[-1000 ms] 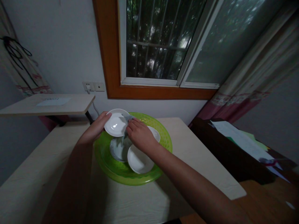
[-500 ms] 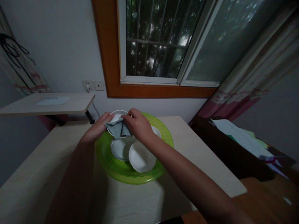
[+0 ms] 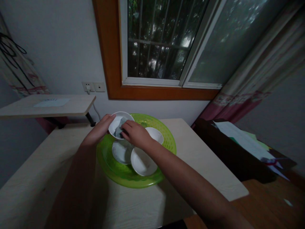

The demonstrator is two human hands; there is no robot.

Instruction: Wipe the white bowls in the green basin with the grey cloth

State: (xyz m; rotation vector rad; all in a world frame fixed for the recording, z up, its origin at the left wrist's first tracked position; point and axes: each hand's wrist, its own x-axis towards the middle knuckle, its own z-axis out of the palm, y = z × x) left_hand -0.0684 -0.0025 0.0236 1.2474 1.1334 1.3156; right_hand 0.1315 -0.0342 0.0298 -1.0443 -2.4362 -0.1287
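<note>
My left hand (image 3: 102, 126) grips the left rim of a white bowl (image 3: 114, 122), thumb on top, and holds it tilted above a green plastic basin (image 3: 111, 176). In my right hand (image 3: 135, 133) is a bunched grey cloth (image 3: 119, 127), pressed against the inside of that bowl. Below, in the basin, lie a pale dish (image 3: 121, 153) on the left and a white bowl (image 3: 143, 163) in front. Another white bowl (image 3: 156, 135) sits behind my right wrist, partly covered by it.
The basin stands on a light wooden table (image 3: 190, 159). A raised shelf (image 3: 78, 106) with a paper sheet (image 3: 52, 102) is at the left. Behind are a wall socket (image 3: 91, 86) and a window with an orange-brown frame (image 3: 154, 93). Papers (image 3: 243, 140) lie on dark furniture at the right.
The cloth was by the bowl's right edge, then spread across it, and is now bunched inside it. My right hand has moved with the cloth; my left hand keeps its hold.
</note>
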